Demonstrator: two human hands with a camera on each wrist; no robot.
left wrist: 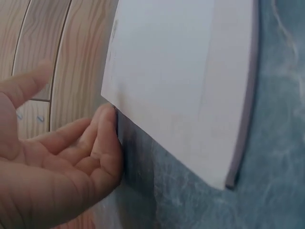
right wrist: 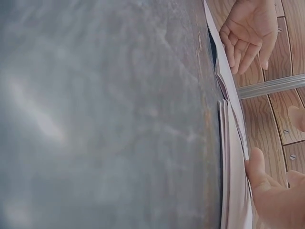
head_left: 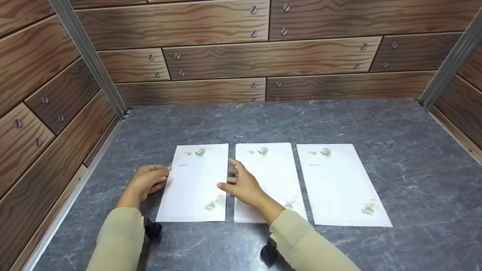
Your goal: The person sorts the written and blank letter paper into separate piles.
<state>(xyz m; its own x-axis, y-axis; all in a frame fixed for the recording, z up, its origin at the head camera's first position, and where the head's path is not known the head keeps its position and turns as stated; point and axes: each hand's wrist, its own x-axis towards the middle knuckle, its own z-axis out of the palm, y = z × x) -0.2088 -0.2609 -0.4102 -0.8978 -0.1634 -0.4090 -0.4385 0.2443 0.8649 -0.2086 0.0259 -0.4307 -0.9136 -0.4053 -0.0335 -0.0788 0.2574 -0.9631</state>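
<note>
Three white paper stacks or sheets with green printed plant motifs lie side by side on the table. At the left paper stack (head_left: pixel 196 180), my left hand (head_left: pixel 147 181) has its fingertips at the left edge, with the thumb held apart in the left wrist view. My right hand (head_left: pixel 245 185) hovers partly over the middle paper stack (head_left: pixel 269 175), its fingers at the left stack's right edge and its thumb over that edge. Neither hand pinches the paper. The right paper (head_left: pixel 339 188) lies apart from both hands. Several layers show along the paper edges (right wrist: pixel 228 167) in the right wrist view.
The dark grey marbled table (head_left: pixel 233 244) carries the papers. Wood-patterned panels (head_left: pixel 226 56) rise behind and at both sides, with metal corner posts (head_left: pixel 90 60). Black wrist devices (head_left: pixel 152 228) sit at both sleeves.
</note>
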